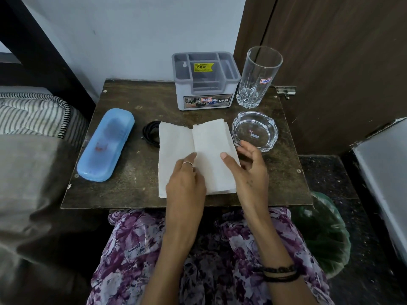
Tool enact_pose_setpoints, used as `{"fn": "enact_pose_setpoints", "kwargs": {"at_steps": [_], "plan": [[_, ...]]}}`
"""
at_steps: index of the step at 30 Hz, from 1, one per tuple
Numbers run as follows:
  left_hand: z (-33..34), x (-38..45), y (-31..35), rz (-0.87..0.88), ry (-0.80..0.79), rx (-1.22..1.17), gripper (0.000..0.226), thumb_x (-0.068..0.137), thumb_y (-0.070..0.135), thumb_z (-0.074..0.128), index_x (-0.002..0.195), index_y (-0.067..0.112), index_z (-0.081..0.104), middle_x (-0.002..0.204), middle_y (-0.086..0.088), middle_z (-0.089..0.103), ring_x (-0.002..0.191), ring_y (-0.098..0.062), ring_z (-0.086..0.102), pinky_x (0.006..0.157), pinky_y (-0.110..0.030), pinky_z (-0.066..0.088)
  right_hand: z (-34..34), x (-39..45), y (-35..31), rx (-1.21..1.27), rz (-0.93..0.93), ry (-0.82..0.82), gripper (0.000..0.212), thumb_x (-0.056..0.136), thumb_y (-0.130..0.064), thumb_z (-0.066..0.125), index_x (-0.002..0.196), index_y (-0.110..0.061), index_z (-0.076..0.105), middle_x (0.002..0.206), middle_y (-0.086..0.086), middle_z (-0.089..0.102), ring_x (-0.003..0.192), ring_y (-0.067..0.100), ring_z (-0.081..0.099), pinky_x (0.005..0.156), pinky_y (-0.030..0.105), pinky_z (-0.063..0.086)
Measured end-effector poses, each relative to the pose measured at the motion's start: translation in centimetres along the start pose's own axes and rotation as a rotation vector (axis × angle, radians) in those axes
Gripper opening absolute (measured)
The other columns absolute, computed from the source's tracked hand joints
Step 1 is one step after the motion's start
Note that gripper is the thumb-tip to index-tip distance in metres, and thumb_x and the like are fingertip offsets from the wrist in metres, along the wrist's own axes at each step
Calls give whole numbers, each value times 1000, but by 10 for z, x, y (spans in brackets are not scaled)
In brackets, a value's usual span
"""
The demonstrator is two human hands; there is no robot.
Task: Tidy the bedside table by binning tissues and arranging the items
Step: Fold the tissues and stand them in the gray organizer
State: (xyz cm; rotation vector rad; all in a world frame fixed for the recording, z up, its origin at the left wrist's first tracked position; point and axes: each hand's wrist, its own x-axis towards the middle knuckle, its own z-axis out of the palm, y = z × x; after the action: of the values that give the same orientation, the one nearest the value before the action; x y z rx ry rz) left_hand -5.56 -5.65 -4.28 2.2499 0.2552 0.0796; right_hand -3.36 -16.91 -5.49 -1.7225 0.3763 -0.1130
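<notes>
Bedside table [132, 190] | left hand [187, 183] pinches tissue [211, 137] fold, likely tidying | right hand [251, 170] thumb pins it, fingers spread | bin [323, 234] right, below

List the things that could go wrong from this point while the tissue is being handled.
1. The right hand sits right beside the glass ashtray; lifting the tissue could nudge it toward the table edge.
2. The tall glass stands just behind the ashtray, so a reach that way might tip it.
3. The tissue covers part of the black hair ties; they may be swept into the bin with it.
</notes>
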Motion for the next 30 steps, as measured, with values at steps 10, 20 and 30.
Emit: {"fn": "enact_pose_setpoints", "kwargs": {"at_steps": [10, 20, 30], "plan": [[-9, 20, -4, -379, -216, -774, 48, 88, 0, 55, 131, 18, 43, 102, 0, 66, 92, -11, 63, 74, -19, 52, 0, 0, -1, -79, -74, -69, 52, 83, -21, 69, 131, -26, 49, 127, -7, 57, 112, 10, 56, 92, 30, 50], [-13, 15, 4, -195, -98, -927, 27, 87, -3, 54, 102, 16, 66, 85, 9, 73, 82, -6, 66, 68, -17, 53, -2, -7, -10, 29, -144, -159, 46, 82, -28, 64, 127, -27, 53, 114, -10, 67, 103, 4, 64, 90, 36, 54], [-5, 13, -6, 7, -42, -485, 31, 86, 5, 60, 86, 36, 64, 82, 20, 71, 88, -1, 67, 78, -14, 50, -3, -10, -3, -274, -229, -193, 48, 94, -11, 50, 140, -16, 38, 125, -2, 59, 96, 2, 59, 80, -1, 40]]}}
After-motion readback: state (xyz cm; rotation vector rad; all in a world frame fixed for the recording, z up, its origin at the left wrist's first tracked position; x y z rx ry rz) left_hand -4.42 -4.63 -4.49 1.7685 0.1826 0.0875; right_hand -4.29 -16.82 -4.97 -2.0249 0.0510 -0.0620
